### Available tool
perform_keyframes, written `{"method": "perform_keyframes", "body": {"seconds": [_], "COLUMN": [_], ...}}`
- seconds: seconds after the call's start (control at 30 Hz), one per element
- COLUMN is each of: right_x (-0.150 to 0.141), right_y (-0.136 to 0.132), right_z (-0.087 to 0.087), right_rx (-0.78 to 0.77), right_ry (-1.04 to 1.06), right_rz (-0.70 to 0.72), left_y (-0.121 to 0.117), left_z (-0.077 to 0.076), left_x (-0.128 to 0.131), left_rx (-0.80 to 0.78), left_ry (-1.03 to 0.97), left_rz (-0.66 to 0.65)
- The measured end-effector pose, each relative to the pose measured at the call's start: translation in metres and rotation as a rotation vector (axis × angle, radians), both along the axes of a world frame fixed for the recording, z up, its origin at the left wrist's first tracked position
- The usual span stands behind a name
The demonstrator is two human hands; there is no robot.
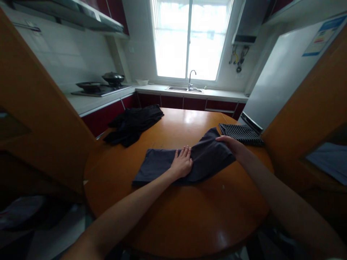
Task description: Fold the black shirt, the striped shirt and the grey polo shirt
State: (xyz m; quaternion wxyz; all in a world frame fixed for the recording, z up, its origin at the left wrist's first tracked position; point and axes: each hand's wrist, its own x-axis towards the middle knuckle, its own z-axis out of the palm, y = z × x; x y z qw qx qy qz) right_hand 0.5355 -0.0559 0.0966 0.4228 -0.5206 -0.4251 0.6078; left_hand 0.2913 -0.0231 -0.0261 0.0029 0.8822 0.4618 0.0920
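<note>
A pair of dark grey-blue trousers (159,163), folded lengthwise, lies across the middle of the wooden table (173,220). My left hand (183,163) rests flat on the middle of the cloth, fingers stretched out. At the right end, my right hand (230,143) grips the edge of the trousers, thumb on top and the other fingers hidden beneath. That end is raised and bent away from the flat left part.
A crumpled black garment (138,121) lies at the table's far left. A folded black-and-white striped cloth (241,133) sits at the right edge, near the fridge (279,72). Wooden door frames flank the table. Beyond are a sink (177,88) and a stove (100,90).
</note>
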Motion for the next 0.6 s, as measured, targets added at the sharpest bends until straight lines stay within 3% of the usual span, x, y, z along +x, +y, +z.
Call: {"method": "perform_keyframes", "body": {"seconds": [0.2, 0.43, 0.6], "right_x": [-0.012, -0.017, -0.015], "right_y": [0.001, 0.007, 0.012], "right_z": [0.009, 0.009, 0.009], "right_rx": [-0.012, 0.046, 0.072], "right_ry": [0.080, 0.021, -0.073], "right_rz": [-0.034, -0.009, 0.012], "left_y": [0.004, 0.000, -0.009], "left_z": [0.000, -0.002, -0.001], "left_x": [-0.008, -0.010, -0.011], "left_rx": [0.015, 0.047, 0.099], "left_ry": [-0.024, -0.028, -0.031], "left_rz": [0.024, 0.018, 0.093]}}
